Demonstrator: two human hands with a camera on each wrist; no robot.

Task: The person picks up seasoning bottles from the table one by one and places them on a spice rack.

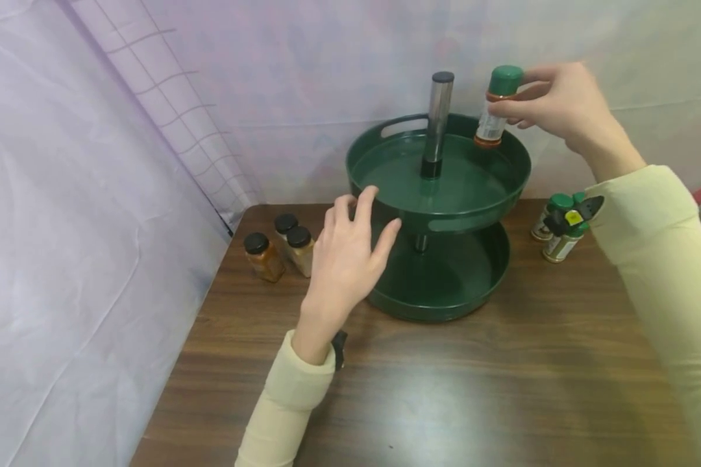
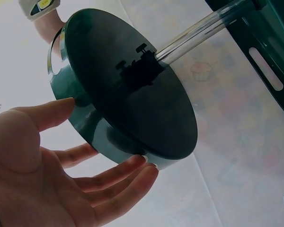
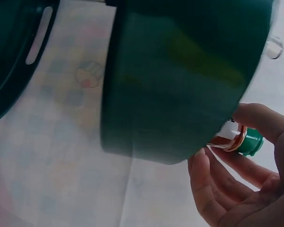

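**Spice jar held over the top tier**

My right hand (image 1: 552, 104) pinches a green-capped spice jar (image 1: 495, 107) near its cap, thumb and fingers curled round it. The jar hangs slightly tilted over the back right of the upper tray (image 1: 444, 207) of the dark green two-tier turntable; whether its base touches the tray, I cannot tell. My left hand (image 1: 350, 253) is spread wide with fingers relaxed, fingertips at the upper tray's front left rim, holding nothing. A steel centre post (image 1: 440, 117) rises from the tray. Three black-capped spice jars (image 1: 280, 250) stand on the wooden table (image 1: 444, 389) to the left, green-capped ones (image 1: 557, 227) to the right.
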